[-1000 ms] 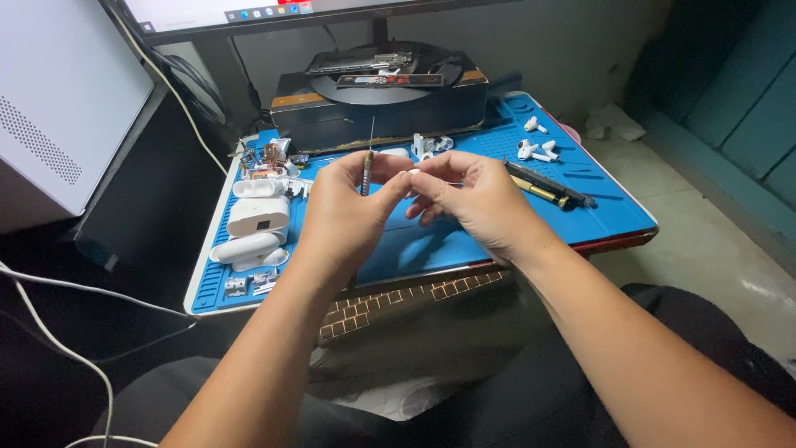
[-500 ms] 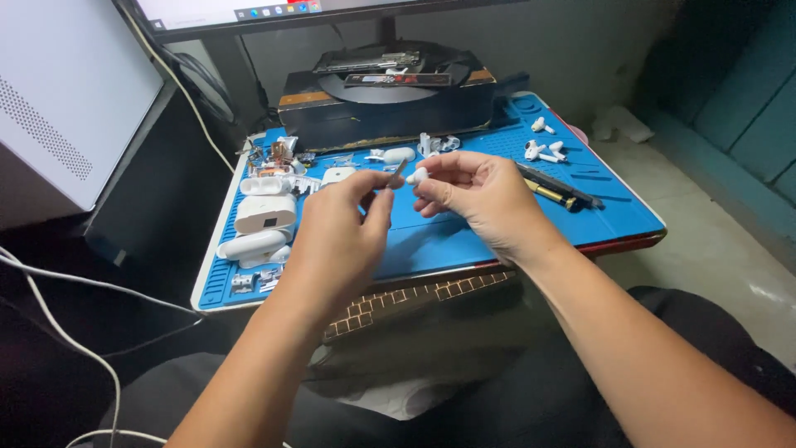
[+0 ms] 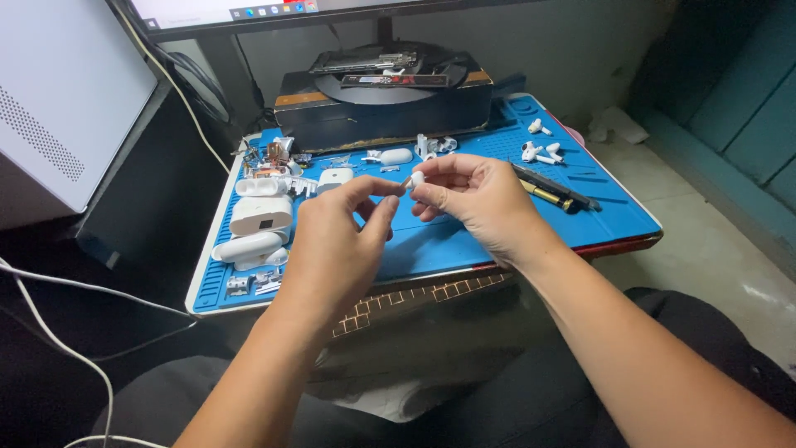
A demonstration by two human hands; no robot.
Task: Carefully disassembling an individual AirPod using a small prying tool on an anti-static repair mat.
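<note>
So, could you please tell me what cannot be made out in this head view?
- Small white part: mostly covered by the fingertips of the right hand; shape unclear.
- Left hand: whether it touches the part is hidden by its own fingers.
- Monitor: cut off by the top edge.

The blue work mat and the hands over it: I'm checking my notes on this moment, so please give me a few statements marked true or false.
1. Both hands pinch one small white earbud part between them. True: the left hand and right hand meet at it with their fingertips.
2. The blue work mat is bare. False: white charging cases, small parts and hand tools lie on it.
3. Loose white earbuds lie near the mat's far right corner. True.
4. The right hand holds a screwdriver. False: it holds only the small white part.
5. A black box stands at the mat's far edge. True.
</note>
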